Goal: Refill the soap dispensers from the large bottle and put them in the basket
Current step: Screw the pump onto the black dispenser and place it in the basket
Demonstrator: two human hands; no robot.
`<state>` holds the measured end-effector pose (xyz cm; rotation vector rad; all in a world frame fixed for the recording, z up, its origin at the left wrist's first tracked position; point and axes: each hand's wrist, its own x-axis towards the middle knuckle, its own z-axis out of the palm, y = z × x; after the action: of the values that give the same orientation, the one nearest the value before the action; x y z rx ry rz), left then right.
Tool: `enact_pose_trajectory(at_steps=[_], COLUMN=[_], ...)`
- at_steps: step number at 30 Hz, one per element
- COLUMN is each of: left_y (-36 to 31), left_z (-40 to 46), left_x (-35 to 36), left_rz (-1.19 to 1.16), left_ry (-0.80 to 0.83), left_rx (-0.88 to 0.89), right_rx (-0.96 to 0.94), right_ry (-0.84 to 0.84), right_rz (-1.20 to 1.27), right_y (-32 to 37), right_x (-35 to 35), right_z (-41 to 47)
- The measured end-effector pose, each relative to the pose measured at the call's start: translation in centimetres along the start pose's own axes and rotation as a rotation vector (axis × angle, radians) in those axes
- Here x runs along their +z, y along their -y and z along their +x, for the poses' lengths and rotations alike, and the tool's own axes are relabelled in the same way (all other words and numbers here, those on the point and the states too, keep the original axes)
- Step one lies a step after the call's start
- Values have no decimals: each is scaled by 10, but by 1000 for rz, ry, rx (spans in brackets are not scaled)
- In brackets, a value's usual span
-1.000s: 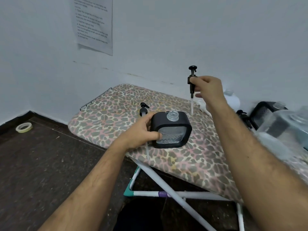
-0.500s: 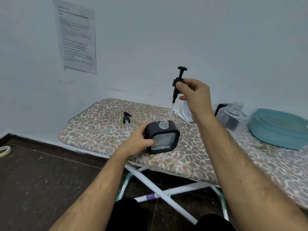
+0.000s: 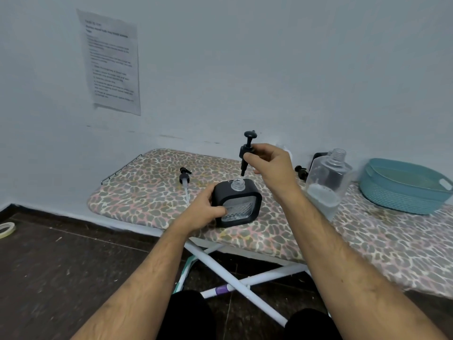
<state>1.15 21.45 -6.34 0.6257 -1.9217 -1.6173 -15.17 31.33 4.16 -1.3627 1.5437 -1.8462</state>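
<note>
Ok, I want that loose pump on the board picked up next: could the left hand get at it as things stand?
Probably yes, once freed. The left hand grips the black dispenser; the loose pump lies just beyond it on bare ironing board, nothing between.

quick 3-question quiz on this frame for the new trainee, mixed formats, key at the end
1. True or false: the pump held in the right hand is already screwed onto the black dispenser.
2. Multiple choice: where is the teal basket? A) on the floor B) at the right end of the board, holding no dispenser C) in the left hand
3. Fill in: a second pump lies flat on the leopard-print board, to the ____ of the black dispenser.

Key:
1. False. It is above the open neck, with its tube tip just at the opening.
2. B
3. left
</note>
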Motion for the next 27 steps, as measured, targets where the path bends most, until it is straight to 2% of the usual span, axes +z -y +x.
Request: enact_pose_trajectory(at_steps=[9,13,27], left_y=[4,4,7], left_z=[-2,-1,-1], left_x=[0,1,1], left_rz=[-13,-29,-21], left_ry=[-10,0,-7], left_rx=[-3,0,3], right_rx=[-7,-3,85], right_ry=[51,97,125], right_rz=[-7,-82,-139], right_y=[-13,-22,-49], right_x=[5,7,-1], right_z=[-3,-5,-18])
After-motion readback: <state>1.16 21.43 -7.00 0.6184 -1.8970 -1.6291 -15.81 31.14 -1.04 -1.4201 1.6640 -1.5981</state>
